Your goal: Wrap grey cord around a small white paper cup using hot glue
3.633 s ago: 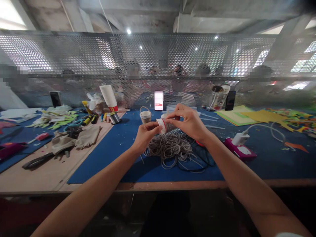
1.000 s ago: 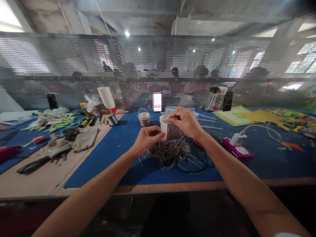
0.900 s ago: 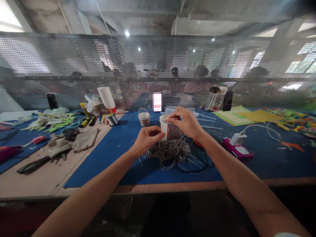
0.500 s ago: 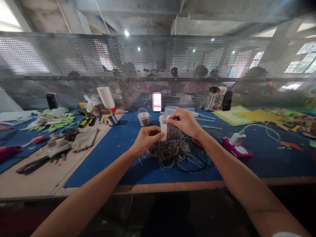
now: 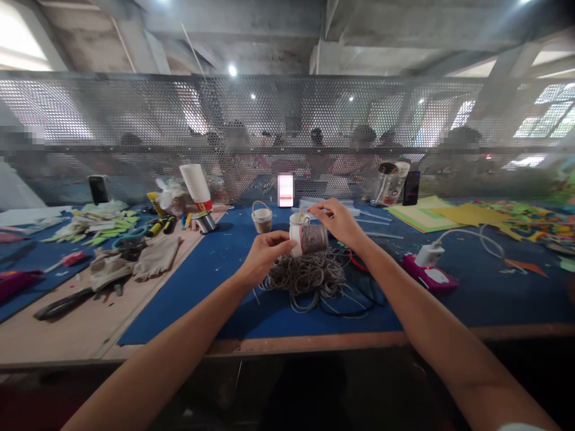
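Left fingers: one hand, your left hand (image 5: 263, 257), clamped thumb and fingers on the white rim end of one cord-wound paper cup (image 5: 312, 239).
Right fingers: one hand, your right hand (image 5: 344, 226), bent over the cup's far side, thumb and index tips near each other; I cannot tell whether they pinch a strand.
Wound cup: one, tipped on its side in front of you, base to the right, one red band beside the grey cord.
Cord: one loose tangle (image 5: 308, 275) on the blue mat (image 5: 188, 311), below the cup.
Other cups: two; one white cup (image 5: 294, 219) just behind yours, partly hidden, and one small handled basket cup (image 5: 263, 221) left of it.
Stacked cups: one leaning stack (image 5: 195, 182), too many to count.
Phones: three phones (image 5: 286, 190) along the back of the bench (image 5: 58, 341), the middle one lit.
Right side: one white plug (image 5: 429, 254) on one magenta box (image 5: 433, 277).
Left side: two beige gloves (image 5: 157, 257).
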`<state>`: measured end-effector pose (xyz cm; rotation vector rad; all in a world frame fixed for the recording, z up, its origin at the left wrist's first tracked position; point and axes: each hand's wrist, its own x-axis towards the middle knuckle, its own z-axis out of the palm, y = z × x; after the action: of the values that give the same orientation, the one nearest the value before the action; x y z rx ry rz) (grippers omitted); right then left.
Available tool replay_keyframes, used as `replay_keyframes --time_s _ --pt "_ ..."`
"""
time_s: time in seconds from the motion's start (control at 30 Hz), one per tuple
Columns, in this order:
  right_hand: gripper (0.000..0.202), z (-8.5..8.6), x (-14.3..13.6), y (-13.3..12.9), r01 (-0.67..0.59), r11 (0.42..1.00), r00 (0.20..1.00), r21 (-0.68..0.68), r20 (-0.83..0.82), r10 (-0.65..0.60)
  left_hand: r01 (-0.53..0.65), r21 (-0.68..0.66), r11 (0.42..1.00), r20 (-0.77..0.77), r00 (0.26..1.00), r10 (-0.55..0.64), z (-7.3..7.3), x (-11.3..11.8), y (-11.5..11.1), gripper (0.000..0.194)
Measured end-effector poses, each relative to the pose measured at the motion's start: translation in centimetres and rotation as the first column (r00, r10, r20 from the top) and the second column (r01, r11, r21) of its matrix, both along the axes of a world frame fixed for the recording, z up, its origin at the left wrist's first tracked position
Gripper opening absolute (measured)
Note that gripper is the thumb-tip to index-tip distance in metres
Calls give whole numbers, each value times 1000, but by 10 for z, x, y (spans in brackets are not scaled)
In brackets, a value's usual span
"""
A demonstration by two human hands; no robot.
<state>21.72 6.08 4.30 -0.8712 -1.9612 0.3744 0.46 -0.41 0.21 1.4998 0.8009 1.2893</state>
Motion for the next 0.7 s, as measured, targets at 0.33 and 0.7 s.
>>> replay_keyframes --time_s 0.33,0.7 --pt "53 0 12 -13 -51 989 971 -136 227 82 3 -104 995 238 971 22 3 -3 6 20" --pt "45 -10 10 -26 -42 989 996 -142 67 52 79 -250 965 373 928 21 4 -5 9 28"
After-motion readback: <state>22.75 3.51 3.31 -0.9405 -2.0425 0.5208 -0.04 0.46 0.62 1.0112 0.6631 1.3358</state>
